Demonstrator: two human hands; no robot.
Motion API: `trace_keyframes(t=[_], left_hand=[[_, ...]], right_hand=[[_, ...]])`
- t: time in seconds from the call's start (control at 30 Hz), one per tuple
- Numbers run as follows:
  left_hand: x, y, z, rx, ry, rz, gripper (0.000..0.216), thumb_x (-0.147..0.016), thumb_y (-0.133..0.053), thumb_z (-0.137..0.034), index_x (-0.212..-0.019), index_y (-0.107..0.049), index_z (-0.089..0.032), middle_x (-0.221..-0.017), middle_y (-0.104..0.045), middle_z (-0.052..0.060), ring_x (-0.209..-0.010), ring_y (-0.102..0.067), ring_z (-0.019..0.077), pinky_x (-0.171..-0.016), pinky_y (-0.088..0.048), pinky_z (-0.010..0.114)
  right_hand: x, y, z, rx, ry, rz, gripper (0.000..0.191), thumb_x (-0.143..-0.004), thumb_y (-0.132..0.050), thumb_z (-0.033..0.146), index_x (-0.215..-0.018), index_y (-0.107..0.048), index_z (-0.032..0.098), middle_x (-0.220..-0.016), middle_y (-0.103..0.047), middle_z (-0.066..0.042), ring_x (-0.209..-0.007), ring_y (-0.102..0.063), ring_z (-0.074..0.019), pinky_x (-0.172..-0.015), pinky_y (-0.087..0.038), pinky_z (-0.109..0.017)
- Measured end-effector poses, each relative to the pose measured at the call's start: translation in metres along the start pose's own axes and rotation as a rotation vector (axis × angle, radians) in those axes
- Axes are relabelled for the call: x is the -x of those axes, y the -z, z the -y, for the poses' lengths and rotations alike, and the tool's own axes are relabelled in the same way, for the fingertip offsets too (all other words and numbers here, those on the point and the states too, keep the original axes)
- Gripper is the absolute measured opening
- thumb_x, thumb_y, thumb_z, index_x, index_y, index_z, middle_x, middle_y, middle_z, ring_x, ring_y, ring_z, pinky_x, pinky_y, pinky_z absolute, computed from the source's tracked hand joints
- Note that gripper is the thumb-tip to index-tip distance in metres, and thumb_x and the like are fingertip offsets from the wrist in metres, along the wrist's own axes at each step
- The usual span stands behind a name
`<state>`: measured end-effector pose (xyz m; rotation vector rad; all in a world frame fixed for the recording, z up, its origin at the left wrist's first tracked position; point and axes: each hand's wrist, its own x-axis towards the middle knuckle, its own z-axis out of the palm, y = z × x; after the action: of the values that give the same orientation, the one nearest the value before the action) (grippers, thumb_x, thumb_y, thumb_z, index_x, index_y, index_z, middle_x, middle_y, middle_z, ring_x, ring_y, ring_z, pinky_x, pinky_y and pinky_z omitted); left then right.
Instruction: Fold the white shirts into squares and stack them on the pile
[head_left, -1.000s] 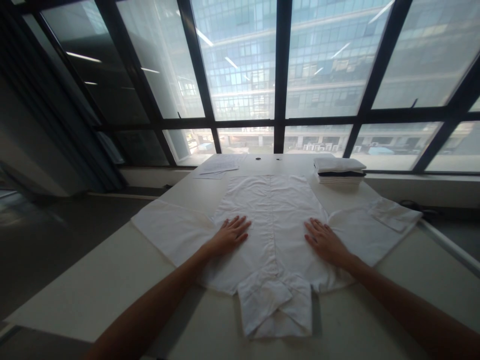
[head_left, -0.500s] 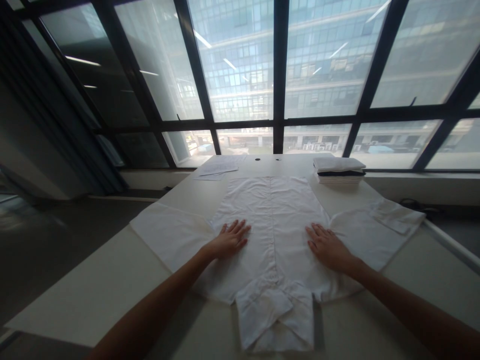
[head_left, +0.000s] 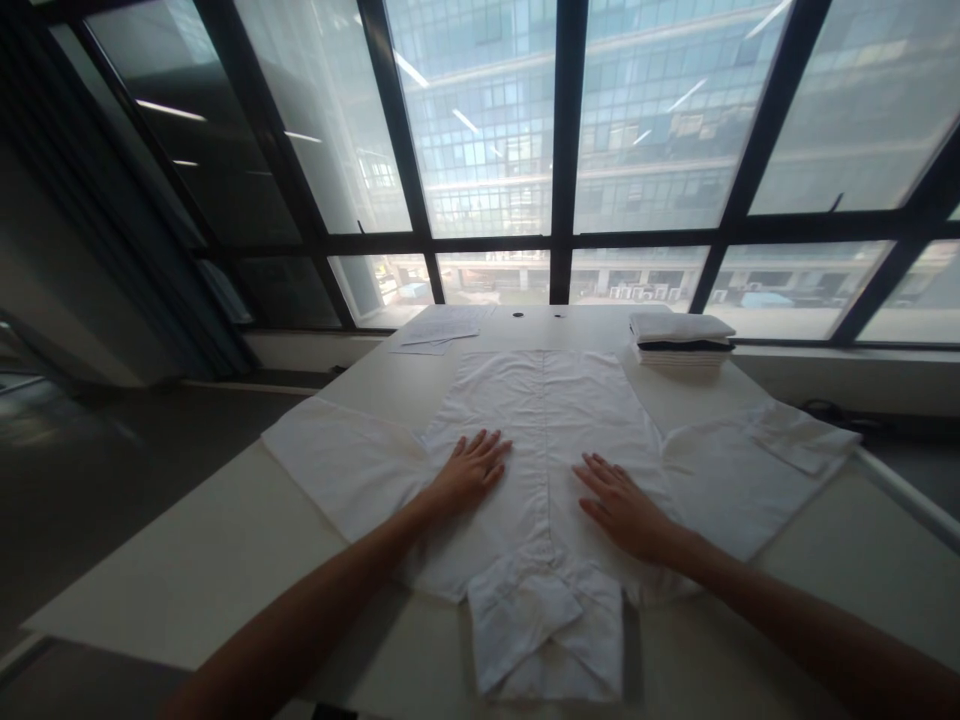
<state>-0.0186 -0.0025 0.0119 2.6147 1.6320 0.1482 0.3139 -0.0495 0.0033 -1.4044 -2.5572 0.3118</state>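
Observation:
A white button shirt (head_left: 544, 420) lies spread flat on the pale table (head_left: 187, 560), collar nearest me, sleeves stretched out to left and right. My left hand (head_left: 471, 467) rests flat on the shirt's left front panel, fingers spread. On the right panel, close to the button line, my right hand (head_left: 619, 500) lies flat with its fingers apart. Neither hand holds anything.
A stack of folded clothes (head_left: 679, 340) sits at the table's far right. Sheets of paper (head_left: 439, 333) lie at the far left, near two small dark dots. Large dark-framed windows rise behind the table. The floor drops away on the left.
My right hand has slid left across the shirt toward the button line. My left hand has crept slightly right and forward. The shirt stays spread in place.

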Motion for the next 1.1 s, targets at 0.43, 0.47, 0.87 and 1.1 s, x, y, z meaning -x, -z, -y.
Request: trace_keyframes(t=[0.43, 0.47, 0.87, 1.1], left_hand=[[0.000, -0.002, 0.004, 0.000, -0.004, 0.038, 0.055, -0.107, -0.030, -0.048, -0.160, -0.033, -0.034, -0.170, -0.021, 0.003, -0.157, -0.015, 0.0300, -0.124, -0.013, 0.059], [0.000, -0.003, 0.005, 0.003, -0.004, 0.036, 0.055, -0.107, -0.030, -0.049, -0.160, -0.033, -0.034, -0.170, -0.021, 0.003, -0.157, -0.015, 0.0299, -0.124, -0.013, 0.059], [0.002, -0.003, 0.005, 0.024, 0.003, 0.038, 0.055, -0.107, -0.027, -0.052, -0.160, -0.033, -0.035, -0.169, -0.022, 0.001, -0.157, -0.014, 0.0291, -0.124, -0.011, 0.059], [0.001, -0.002, 0.004, 0.003, 0.015, 0.056, 0.055, -0.107, -0.028, -0.051, -0.160, -0.032, -0.036, -0.170, -0.021, 0.000, -0.157, -0.014, 0.0283, -0.125, -0.011, 0.057]], right_hand=[[-0.106, 0.004, -0.001, -0.064, 0.312, 0.179, 0.074, -0.103, -0.034, 0.063, -0.164, -0.022, 0.022, -0.170, -0.010, -0.012, -0.157, -0.004, -0.0276, -0.125, -0.004, -0.054], [-0.113, 0.005, -0.012, -0.058, 0.310, 0.173, 0.073, -0.103, -0.033, 0.063, -0.164, -0.023, 0.024, -0.170, -0.012, -0.011, -0.157, -0.005, -0.0276, -0.125, -0.005, -0.054], [-0.130, 0.004, -0.090, 0.082, 0.152, 0.019, 0.069, -0.105, -0.019, 0.059, -0.161, -0.033, 0.020, -0.168, -0.022, -0.011, -0.156, -0.017, -0.0248, -0.125, -0.016, -0.049], [-0.134, 0.010, -0.147, 0.188, -0.137, -0.035, 0.067, -0.104, -0.020, 0.053, -0.161, -0.033, 0.019, -0.168, -0.026, -0.013, -0.155, -0.021, -0.0272, -0.123, -0.022, -0.052]])
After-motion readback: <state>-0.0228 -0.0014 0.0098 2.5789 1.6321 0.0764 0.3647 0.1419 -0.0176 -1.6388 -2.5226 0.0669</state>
